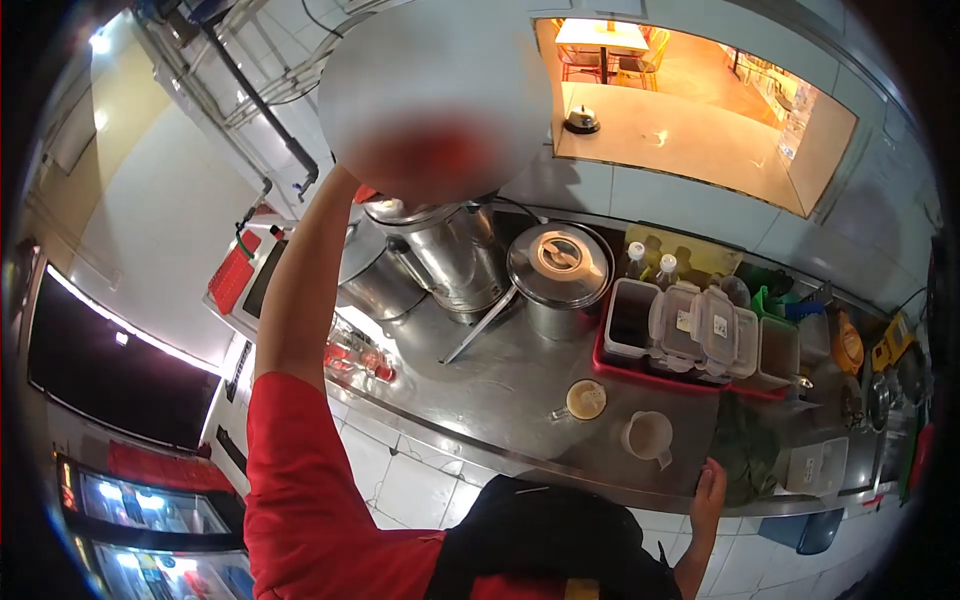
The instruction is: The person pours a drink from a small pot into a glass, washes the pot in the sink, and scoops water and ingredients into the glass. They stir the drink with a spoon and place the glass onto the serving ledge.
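My left arm reaches up toward the tall steel urn (455,260). A pale blurred patch (430,90) covers my left hand, so its fingers and anything in them are hidden. My right hand (709,490) rests at the front edge of the steel counter (500,385), fingers extended with nothing in them. It is beside a dark green cloth (745,450). Just left of it on the counter stand a pale jug (648,438) and a glass mug (586,400) with a light brown, frothy drink.
A lidded steel pot (560,270) stands right of the urn, with a long metal handle (480,325) angled between them. Glass bottles (358,355) lie at left. Farther right, a red tray (650,372) bears plastic containers (690,325). A bell (581,120) sits on the serving-hatch ledge.
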`<state>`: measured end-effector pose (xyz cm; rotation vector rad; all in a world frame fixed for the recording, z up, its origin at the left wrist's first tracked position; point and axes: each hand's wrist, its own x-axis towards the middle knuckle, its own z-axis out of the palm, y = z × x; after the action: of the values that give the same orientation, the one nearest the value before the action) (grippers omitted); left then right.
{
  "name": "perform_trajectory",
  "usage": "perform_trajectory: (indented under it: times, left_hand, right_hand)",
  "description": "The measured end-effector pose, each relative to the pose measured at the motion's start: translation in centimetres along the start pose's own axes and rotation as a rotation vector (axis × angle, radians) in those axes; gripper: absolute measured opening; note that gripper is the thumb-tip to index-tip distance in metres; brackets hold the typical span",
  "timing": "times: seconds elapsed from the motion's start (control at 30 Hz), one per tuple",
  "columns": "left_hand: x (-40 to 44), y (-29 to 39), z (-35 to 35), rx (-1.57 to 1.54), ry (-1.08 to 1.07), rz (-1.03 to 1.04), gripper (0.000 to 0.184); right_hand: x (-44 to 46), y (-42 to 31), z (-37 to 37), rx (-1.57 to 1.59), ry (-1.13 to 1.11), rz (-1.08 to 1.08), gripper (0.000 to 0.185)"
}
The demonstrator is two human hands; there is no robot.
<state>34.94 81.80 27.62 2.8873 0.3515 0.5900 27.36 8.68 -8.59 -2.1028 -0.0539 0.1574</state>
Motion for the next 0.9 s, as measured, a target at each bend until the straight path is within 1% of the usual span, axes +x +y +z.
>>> perform_trajectory:
  times: [0.03,0.07,0.1,0.13,0.17,0.2,0.23,0.27,0.3,0.33,0.37,0.4,0.43,0.47,0.5,0.53,0.57,0.6,0.67,0.7,0.73,0.8,0.83,0.87,0.9]
  left_hand:
    - [0.3,-0.5,0.4,0.016,-0.031,0.005,0.046]
    - [0.8,-0.9,0.9,0.03,-0.069,0.015,0.046]
    - [1.1,-2.2,1.5,-0.116,-0.081,0.017,0.046]
    - [1.4,-2.3,1.0,0.033,-0.123,0.031,0.045]
    - [1.7,-3.2,1.1,0.095,-0.127,0.072,0.044]
    - [1.9,-5.2,1.6,0.003,-0.135,0.125,0.041]
    - [1.7,-5.0,1.4,-0.111,-0.179,0.079,0.038]
    - [1.3,-4.3,1.2,-0.007,-0.129,0.141,0.035]
    - [2.1,-6.3,1.8,-0.047,-0.138,0.224,0.034]
    - [3.0,-7.6,2.2,-0.03,-0.2,0.179,0.033]
    - [3.3,-7.7,2.1,-0.171,-0.281,0.136,0.031]
    - [3.2,-6.2,1.0,-0.085,-0.331,0.176,0.029]
    - [2.9,-6.1,1.1,-0.225,-0.343,0.145,0.029]
    - [2.7,-6.5,1.1,-0.356,-0.354,0.105,0.03]
    - [2.6,-6.3,0.9,-0.322,-0.37,0.096,0.032]
    - [2.7,-6.2,0.9,-0.286,-0.389,0.088,0.035]
    - [3.1,-7.4,1.0,-0.358,-0.45,0.115,0.038]
    - [2.9,-7.9,1.3,-0.368,-0.458,0.119,0.038]
    - [2.4,-8.4,1.6,-0.313,-0.341,0.115,0.042]
    - [2.3,-8.4,1.6,-0.355,-0.346,0.07,0.043]
    - [2.5,-8.6,1.4,-0.364,-0.35,0.071,0.043]
    - [3.3,-9.3,1.0,-0.236,-0.455,0.077,0.049]
    - [3.2,-10.4,1.0,-0.224,-0.432,0.043,0.055]
    - [2.9,-12.2,1.3,-0.228,-0.434,0.044,0.055]
    - [2.6,-14.1,1.5,-0.293,-0.367,0.035,0.057]
  right_hand:
    - [-0.1,0.2,0.1,0.008,0.01,0.012,0.042]
    - [-0.3,0.3,0.1,0.116,-0.009,0.081,0.045]
    - [-0.8,0.3,-0.3,0.216,-0.023,0.155,0.048]
    - [-1.3,-0.4,-0.4,0.211,0.002,0.188,0.048]
    - [-1.2,-2.0,-0.3,0.236,-0.009,0.169,0.047]
    - [-1.0,-3.4,-0.4,0.256,-0.011,0.152,0.047]
    - [-0.6,-3.6,-0.3,0.246,-0.019,0.118,0.047]
    - [-0.1,-3.4,-0.2,0.232,-0.005,0.088,0.047]
    - [0.0,-4.7,-0.6,0.218,0.008,0.09,0.045]
    - [0.3,-6.0,-0.8,0.202,0.013,0.087,0.044]
    - [0.7,-5.8,-1.0,0.199,0.032,0.047,0.043]
    - [1.3,-5.8,-1.2,0.2,0.028,-0.005,0.042]
    - [1.7,-6.6,-1.6,0.185,0.048,0.008,0.042]
    - [2.1,-7.5,-2.0,0.145,0.033,-0.038,0.041]
    - [2.9,-8.2,-2.5,0.106,0.016,-0.088,0.04]
    - [3.8,-8.8,-2.9,0.097,0.024,-0.082,0.04]
    - [4.7,-9.2,-3.4,0.061,0.029,-0.103,0.04]
    - [5.6,-9.5,-3.9,0.024,0.033,-0.125,0.039]
    - [7.6,-9.9,-5.0,-0.036,0.06,-0.114,0.036]
    - [8.7,-10.0,-5.7,-0.088,0.082,-0.113,0.034]
    - [10.1,-9.6,-6.6,-0.097,0.085,-0.108,0.034]
    - [13.4,-7.9,-8.5,-0.282,0.195,-0.26,0.028]
    - [15.2,-7.3,-9.5,-0.288,0.194,-0.258,0.028]
    - [17.0,-6.8,-10.5,-0.435,0.281,-0.318,0.024]
    - [18.6,-6.6,-11.3,-0.579,0.368,-0.377,0.021]
